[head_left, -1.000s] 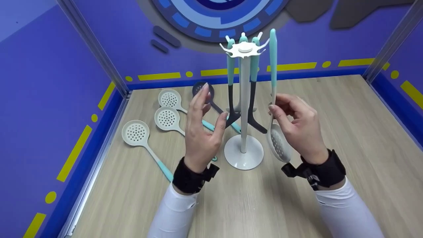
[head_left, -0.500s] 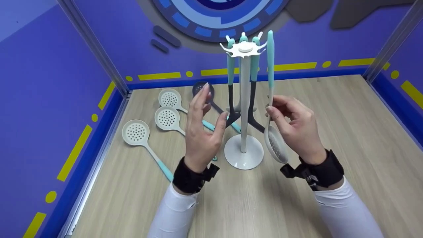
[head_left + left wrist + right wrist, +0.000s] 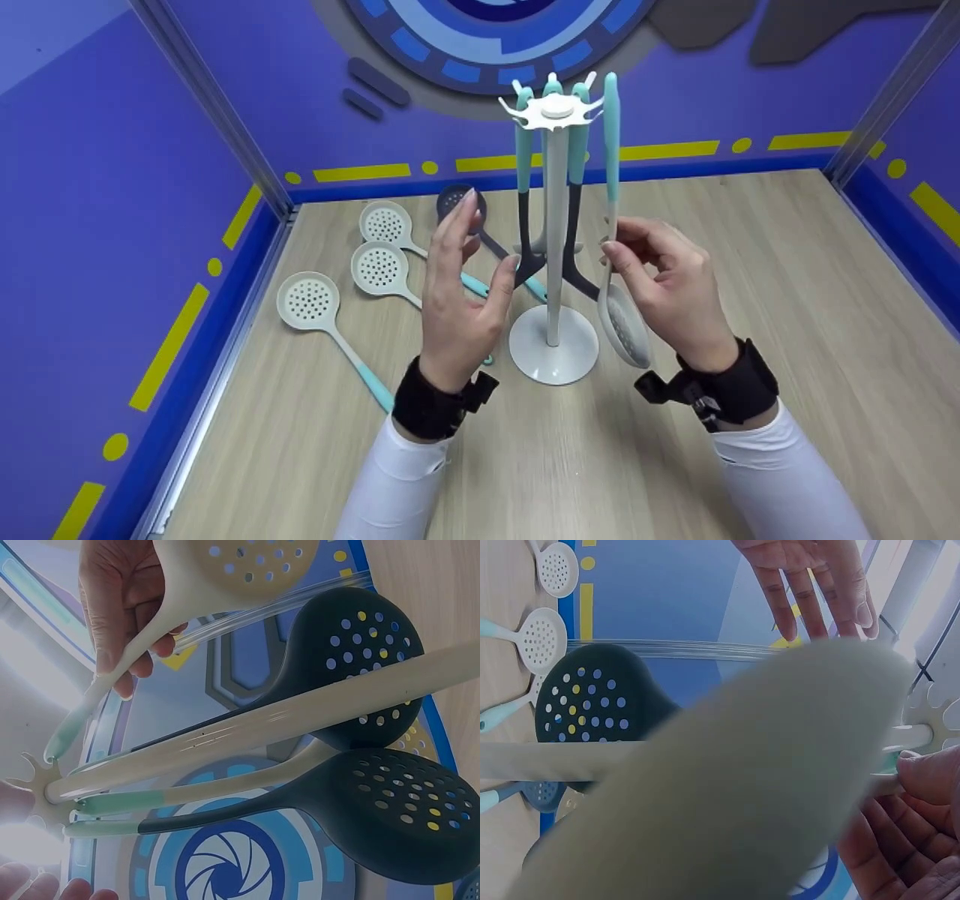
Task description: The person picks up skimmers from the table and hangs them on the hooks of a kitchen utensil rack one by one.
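My right hand (image 3: 675, 289) pinches the pale neck of a white skimmer (image 3: 624, 326), just below its mint handle. It stands nearly upright to the right of the white utensil stand (image 3: 555, 240), bowl down, with its handle tip right at one of the top hooks. In the left wrist view that tip (image 3: 57, 750) meets a hook end. Dark skimmers (image 3: 412, 817) and a pale-necked utensil hang from the stand. To the left of the pole my left hand (image 3: 465, 307) is raised, fingers extended and thumb apart, holding nothing.
Several white skimmers (image 3: 307, 301) and one dark skimmer (image 3: 459, 201) lie on the wooden table (image 3: 540, 465) to the left and behind the left hand. The stand's round base (image 3: 555, 367) sits mid-table. Blue panels (image 3: 750, 97) enclose the back and sides.
My right hand has shifted slightly left, bringing the skimmer closer to the stand, and its handle tip has dropped a little. The left hand has stayed nearly still.
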Available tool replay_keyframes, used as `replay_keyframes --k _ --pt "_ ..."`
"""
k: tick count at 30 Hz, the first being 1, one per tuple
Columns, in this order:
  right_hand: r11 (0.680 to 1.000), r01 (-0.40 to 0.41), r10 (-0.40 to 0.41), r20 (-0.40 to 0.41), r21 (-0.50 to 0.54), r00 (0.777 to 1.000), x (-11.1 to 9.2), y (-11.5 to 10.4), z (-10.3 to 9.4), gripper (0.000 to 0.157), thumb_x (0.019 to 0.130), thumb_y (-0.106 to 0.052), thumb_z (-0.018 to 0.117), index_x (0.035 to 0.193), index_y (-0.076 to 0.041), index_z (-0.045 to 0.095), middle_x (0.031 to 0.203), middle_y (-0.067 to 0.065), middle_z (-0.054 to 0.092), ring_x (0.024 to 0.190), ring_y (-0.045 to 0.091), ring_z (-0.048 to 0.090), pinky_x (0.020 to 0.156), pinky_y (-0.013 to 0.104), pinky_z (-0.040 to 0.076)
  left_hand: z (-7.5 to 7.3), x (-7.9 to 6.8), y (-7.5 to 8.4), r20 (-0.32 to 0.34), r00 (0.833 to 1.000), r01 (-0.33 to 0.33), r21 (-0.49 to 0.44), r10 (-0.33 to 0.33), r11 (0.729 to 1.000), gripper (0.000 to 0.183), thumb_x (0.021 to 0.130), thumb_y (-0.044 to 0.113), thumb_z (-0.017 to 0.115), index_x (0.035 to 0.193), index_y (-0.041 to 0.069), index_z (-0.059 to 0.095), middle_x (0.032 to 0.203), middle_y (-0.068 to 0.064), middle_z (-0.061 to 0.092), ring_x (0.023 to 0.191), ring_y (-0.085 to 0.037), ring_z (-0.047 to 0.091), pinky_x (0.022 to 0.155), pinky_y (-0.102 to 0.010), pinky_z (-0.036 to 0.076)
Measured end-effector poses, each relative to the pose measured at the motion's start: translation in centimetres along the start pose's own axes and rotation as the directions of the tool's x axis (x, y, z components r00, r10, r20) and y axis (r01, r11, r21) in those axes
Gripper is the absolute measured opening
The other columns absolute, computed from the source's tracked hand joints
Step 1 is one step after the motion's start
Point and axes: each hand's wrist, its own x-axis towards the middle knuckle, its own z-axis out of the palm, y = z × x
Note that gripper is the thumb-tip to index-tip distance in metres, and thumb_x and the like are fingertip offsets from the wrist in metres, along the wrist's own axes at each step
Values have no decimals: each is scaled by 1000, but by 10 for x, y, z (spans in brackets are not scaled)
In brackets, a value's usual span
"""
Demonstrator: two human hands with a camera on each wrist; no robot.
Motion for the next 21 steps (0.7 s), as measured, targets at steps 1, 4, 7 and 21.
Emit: replay_keyframes --k 1,4,7,21 --pt "1000 3 -3 0 -3 1000 0 0 0 18 92 -3 67 110 -2 70 90 3 71 74 7 63 67 10 51 0 0 0 0 1000 0 0 0 1000 66 96 20 64 152 5 34 156 -8 39 138 -16 47 109 -33 49" --pt "1000 8 -8 0 -9 1000 0 5 1 19 92 -4 68 111 -3 70 90 3 71 75 5 62 67 11 50 0 0 1 3 1000 2 1 -2 1000 65 96 20 64 152 5 33 156 -8 39 138 -15 46 109 -33 49" --pt "1000 4 -4 0 -12 1000 0 10 2 19 92 -5 68 111 -5 70 91 2 71 75 5 62 68 11 50 -1 0 0 2 1000 5 2 -5 1000 65 96 20 64 152 5 34 156 -8 39 138 -15 46 110 -31 49" --pt "999 -10 9 -18 -50 1000 1 23 3 23 95 -11 65 118 -10 69 98 2 71 85 4 62 77 11 51 -1 0 0 -2 1000 -8 -5 8 1000 65 96 19 64 152 5 34 157 -9 38 137 -17 47 108 -37 50"
